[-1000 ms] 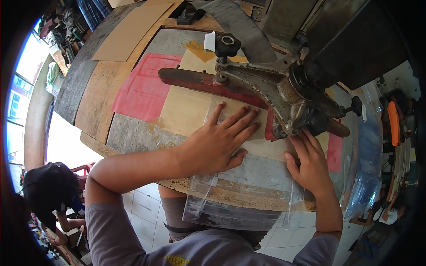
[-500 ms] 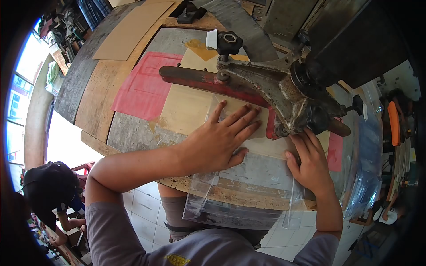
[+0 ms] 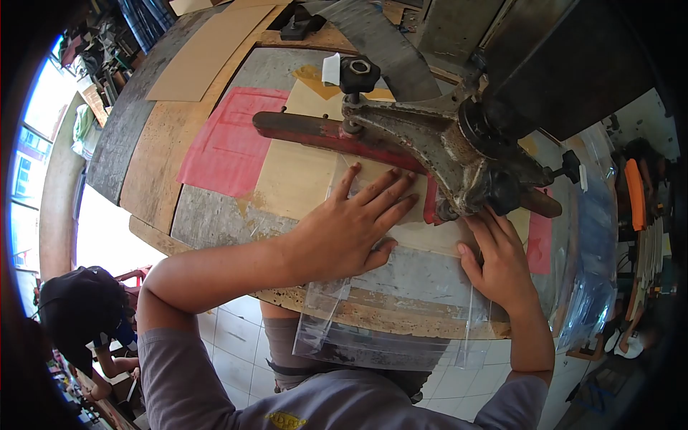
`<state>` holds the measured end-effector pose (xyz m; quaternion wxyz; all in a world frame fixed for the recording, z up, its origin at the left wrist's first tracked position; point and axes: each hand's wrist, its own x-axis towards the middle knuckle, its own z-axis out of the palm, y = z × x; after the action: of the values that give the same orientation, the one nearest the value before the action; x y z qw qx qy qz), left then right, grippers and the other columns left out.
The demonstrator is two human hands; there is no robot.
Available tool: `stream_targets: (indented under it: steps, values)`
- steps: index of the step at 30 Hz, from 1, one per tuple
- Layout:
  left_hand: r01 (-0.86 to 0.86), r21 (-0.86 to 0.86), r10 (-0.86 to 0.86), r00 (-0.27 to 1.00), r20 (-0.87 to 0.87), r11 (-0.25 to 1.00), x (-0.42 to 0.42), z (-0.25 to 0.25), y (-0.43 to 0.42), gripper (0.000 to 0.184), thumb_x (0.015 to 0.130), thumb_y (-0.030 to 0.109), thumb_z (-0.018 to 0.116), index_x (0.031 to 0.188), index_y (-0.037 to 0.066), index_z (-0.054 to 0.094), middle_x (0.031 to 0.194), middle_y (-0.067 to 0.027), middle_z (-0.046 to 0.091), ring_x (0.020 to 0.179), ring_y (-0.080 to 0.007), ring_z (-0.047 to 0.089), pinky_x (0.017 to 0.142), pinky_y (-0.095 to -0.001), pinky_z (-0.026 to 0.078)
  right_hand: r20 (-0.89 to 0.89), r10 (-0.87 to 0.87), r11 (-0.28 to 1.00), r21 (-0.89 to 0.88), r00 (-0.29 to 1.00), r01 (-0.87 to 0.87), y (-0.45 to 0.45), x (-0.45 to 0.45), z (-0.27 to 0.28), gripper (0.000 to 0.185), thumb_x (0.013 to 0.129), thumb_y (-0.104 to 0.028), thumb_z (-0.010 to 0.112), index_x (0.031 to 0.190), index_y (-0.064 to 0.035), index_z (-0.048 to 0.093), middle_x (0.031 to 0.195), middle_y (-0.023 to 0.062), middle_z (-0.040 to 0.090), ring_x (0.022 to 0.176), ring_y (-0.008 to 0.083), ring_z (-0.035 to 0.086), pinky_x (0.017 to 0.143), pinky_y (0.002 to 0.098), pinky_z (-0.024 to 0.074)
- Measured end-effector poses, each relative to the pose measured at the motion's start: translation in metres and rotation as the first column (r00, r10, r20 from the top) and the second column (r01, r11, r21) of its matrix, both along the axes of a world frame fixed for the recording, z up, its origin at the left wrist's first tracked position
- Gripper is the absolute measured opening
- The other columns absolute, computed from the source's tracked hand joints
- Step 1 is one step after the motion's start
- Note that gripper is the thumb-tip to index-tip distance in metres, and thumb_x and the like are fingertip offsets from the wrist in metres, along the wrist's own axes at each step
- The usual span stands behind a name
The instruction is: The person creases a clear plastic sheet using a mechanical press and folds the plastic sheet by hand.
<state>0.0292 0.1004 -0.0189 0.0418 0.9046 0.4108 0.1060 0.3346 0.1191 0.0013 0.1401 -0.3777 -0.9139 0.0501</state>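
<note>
My left hand point(image 3: 355, 222) lies flat with its fingers spread, pressing a clear plastic sheet point(image 3: 322, 315) onto the pale worktop under the machine. Its fingertips lie close to the long red-and-brown press bar point(image 3: 315, 132). To the right, my right hand point(image 3: 498, 254) rests on the sheet's other side, fingers stretched out, their tips partly hidden beneath the metal press head point(image 3: 459, 165). The sheet's near end hangs over the table's front edge. A cream sheet point(image 3: 294, 179) and a pink sheet point(image 3: 233, 140) lie under the bar.
Brown cardboard point(image 3: 211, 54) lies at the back left of the table. Folded clear plastic point(image 3: 588, 265) hangs at the right edge. A person in a black cap point(image 3: 82, 304) is at the lower left, and another person appears at the far right. An orange object point(image 3: 633, 197) stands at right.
The whole view has shifted very slightly. Both hands, the plastic sheet and the press bar keep the same places relative to each other.
</note>
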Motion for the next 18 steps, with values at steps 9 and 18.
stream_targets:
  steps: [9,18]
  values:
    - [0.028,-0.026,-0.029,0.999,-0.037,0.999,-0.0001,0.0048,-0.0008,0.071,0.102,0.037,0.054,0.161,0.003,0.036,0.166,-0.0222,0.036,0.16,-0.035,0.027,0.126,-0.0663,0.019,0.01,-0.006,1.0,0.015,1.0,0.006,-0.0023,0.0017,0.0016,0.047,0.094,-0.02,0.072,0.133,0.005,0.065,0.139,0.0239,0.065,0.136,0.0385,0.06,0.111,0.0465,0.0529]
    - [0.02,-0.022,-0.021,0.999,-0.049,1.0,0.002,0.0068,-0.0013,0.066,0.104,0.039,0.052,0.158,0.002,0.042,0.161,-0.0245,0.041,0.157,-0.0355,0.031,0.127,-0.0656,0.018,-0.012,0.003,1.0,0.018,1.0,-0.002,-0.0023,0.0043,-0.0003,0.046,0.093,-0.02,0.075,0.131,0.0053,0.066,0.143,0.0209,0.064,0.135,0.036,0.061,0.11,0.0439,0.0544]
